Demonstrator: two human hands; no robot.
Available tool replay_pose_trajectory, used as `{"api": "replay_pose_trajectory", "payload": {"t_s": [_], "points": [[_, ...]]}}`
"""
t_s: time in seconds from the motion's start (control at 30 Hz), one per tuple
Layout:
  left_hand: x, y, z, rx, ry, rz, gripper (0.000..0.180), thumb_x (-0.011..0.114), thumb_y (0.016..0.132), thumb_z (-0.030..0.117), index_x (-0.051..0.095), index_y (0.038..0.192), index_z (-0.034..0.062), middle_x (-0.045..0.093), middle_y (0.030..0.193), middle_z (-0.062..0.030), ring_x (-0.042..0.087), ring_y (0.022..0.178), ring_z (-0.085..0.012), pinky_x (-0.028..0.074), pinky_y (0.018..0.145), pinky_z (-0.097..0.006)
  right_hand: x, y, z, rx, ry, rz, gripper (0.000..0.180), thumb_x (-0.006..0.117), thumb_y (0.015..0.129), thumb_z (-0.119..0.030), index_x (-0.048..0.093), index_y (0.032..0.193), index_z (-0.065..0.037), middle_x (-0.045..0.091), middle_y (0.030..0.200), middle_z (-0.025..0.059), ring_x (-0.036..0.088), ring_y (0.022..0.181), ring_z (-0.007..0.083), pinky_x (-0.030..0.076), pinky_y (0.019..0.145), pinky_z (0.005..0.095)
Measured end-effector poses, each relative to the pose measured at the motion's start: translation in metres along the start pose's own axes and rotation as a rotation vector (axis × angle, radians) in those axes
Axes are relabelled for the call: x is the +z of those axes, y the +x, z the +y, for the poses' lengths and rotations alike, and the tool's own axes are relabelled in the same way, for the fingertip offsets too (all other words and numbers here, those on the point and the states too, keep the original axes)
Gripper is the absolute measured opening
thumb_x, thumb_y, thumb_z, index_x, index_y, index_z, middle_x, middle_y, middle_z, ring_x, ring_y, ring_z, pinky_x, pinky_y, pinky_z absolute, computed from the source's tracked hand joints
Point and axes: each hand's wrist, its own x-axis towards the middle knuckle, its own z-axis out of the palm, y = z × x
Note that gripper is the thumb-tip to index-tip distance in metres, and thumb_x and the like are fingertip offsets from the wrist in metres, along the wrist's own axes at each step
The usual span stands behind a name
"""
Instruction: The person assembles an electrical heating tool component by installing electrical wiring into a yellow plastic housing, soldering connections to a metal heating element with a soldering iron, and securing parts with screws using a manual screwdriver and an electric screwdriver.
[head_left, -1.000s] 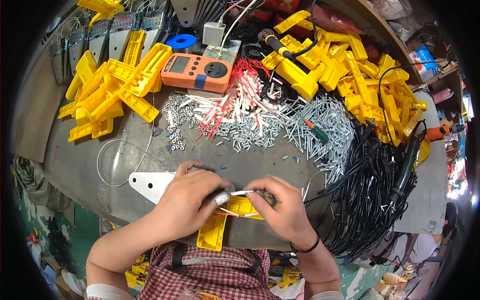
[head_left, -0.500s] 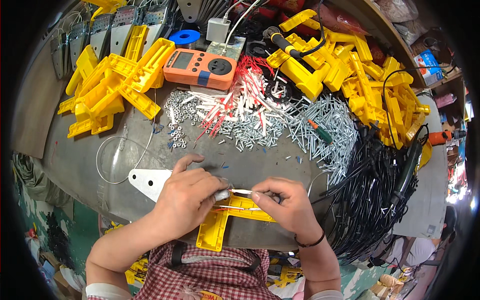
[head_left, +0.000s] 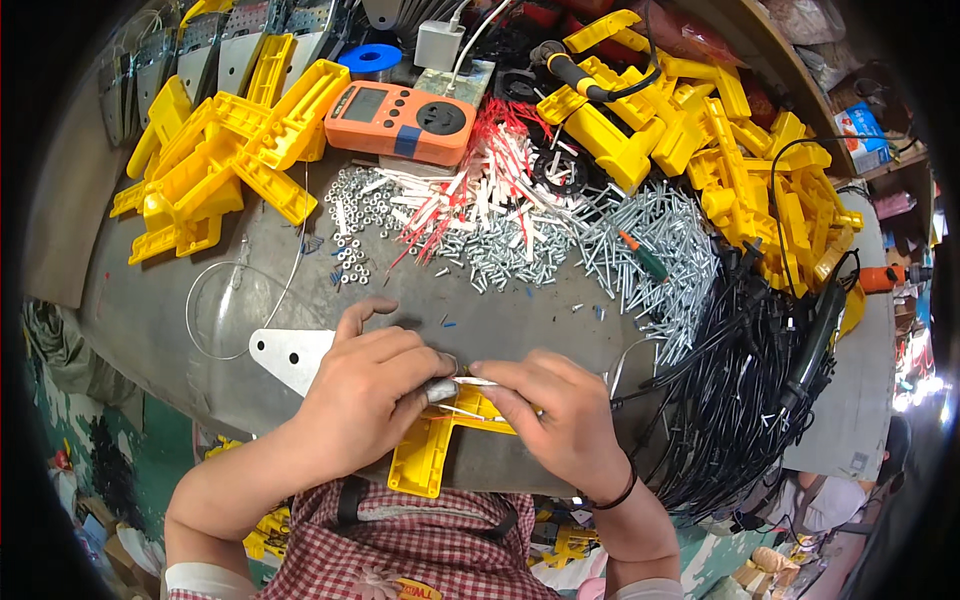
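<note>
A T-shaped yellow plastic housing half (head_left: 420, 462) lies near the table's front edge, hollow side up, with thin wires (head_left: 462, 411) inside. Over it, my left hand (head_left: 372, 392) has thumb and forefinger pinched at one end of a thin white sleeve (head_left: 474, 380); a greyish wrap or piece shows at the thumb. My right hand (head_left: 556, 408) pinches the sleeve's other end, its fingertips close to the left ones. From beneath my left hand sticks out a flat silver metal plate (head_left: 292, 358) with holes.
Yellow housings are heaped at left (head_left: 205, 190) and right (head_left: 750, 180). An orange meter (head_left: 400, 122) stands at the back, before loose nuts (head_left: 350, 215), white sleeves with red wires (head_left: 490, 185) and screws (head_left: 640, 250). Black cables (head_left: 720, 400) bundle at right; a soldering iron (head_left: 575, 80) lies behind.
My right hand has slid left along the white sleeve toward my left fingertips, so less of it shows between them. My left hand stays pinched in nearly the same spot.
</note>
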Motion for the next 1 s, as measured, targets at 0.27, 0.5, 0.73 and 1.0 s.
{"api": "replay_pose_trajectory", "payload": {"t_s": [0.27,0.5,0.73,1.0], "points": [[0.007,-0.004,-0.003,0.064,0.000,0.133,0.021,0.065,0.061,-0.004,0.063,0.079,0.0068,0.053,0.062,-0.0029,0.055,0.060,-0.0188,0.036,0.094,-0.046,-0.011,0.001,0.009,0.192,0.429,-0.166,0.009,0.064,0.079,-0.008,0.065,0.086,-0.003,0.053,0.068,0.0027,0.046,0.058,0.0098,0.036,0.053,0.0232],[0.007,-0.004,-0.003,0.060,0.012,0.120,0.022,0.065,0.061,-0.003,0.063,0.082,0.0062,0.054,0.064,-0.0040,0.056,0.063,-0.0195,0.036,0.095,-0.047,-0.008,-0.003,0.016,0.200,0.328,-0.020,0.009,0.064,0.079,-0.008,0.064,0.087,-0.003,0.053,0.069,0.0014,0.043,0.056,0.0074,0.036,0.051,0.0218],[0.005,-0.004,-0.001,0.047,0.012,0.106,0.020,0.066,0.064,0.001,0.059,0.082,0.0064,0.055,0.069,-0.0046,0.057,0.069,-0.0209,0.036,0.092,-0.045,-0.009,0.003,0.002,0.098,0.185,-0.052,0.009,0.065,0.078,-0.008,0.062,0.085,-0.002,0.054,0.070,0.0028,0.048,0.059,0.0091,0.039,0.053,0.0228],[0.009,-0.002,-0.005,0.003,-0.045,0.090,0.019,0.063,0.065,-0.002,0.057,0.081,0.0045,0.056,0.070,-0.0066,0.057,0.071,-0.0243,0.036,0.093,-0.047,-0.005,0.002,0.018,0.265,0.545,-0.093,0.009,0.065,0.079,-0.010,0.063,0.084,-0.003,0.057,0.071,0.0066,0.057,0.064,0.0145,0.044,0.059,0.0225]]}}
